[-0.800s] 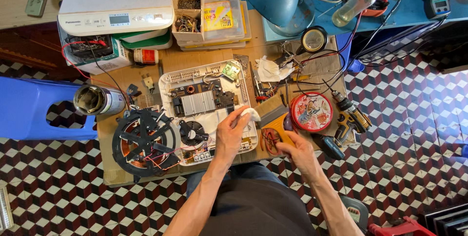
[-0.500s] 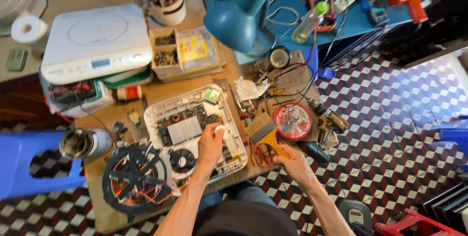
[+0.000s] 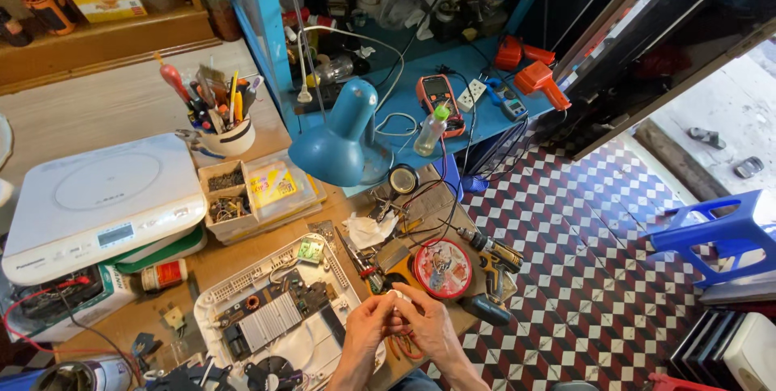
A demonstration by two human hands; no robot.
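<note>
Both hands meet at the near edge of the workbench [image 3: 242,266], the left hand [image 3: 365,328] and the right hand [image 3: 426,328] pressed together around a small white piece [image 3: 398,297] pinched between the fingertips; what that piece is cannot be told at this size. They hover over the 3 o'clock rim of the opened appliance base [image 3: 267,322], a white plastic shell with a finned heat sink [image 3: 264,328] and circuit board showing inside. Judging from this, the step in hand is fine finger work on a small part taken from, or meant for, that open base (a fitting or cleaning job, by the look of it). At 1 o'clock from the hands lies a round red tin [image 3: 442,268], with a cordless drill [image 3: 495,266] just beyond it and a blue desk lamp [image 3: 339,136] at 11 o'clock. The next move, as I judge it, calls for a steady two-handed pinch and a short, careful reach toward 9 o'clock, clear of the loose red wires [image 3: 408,346] beneath the wrists.
</note>
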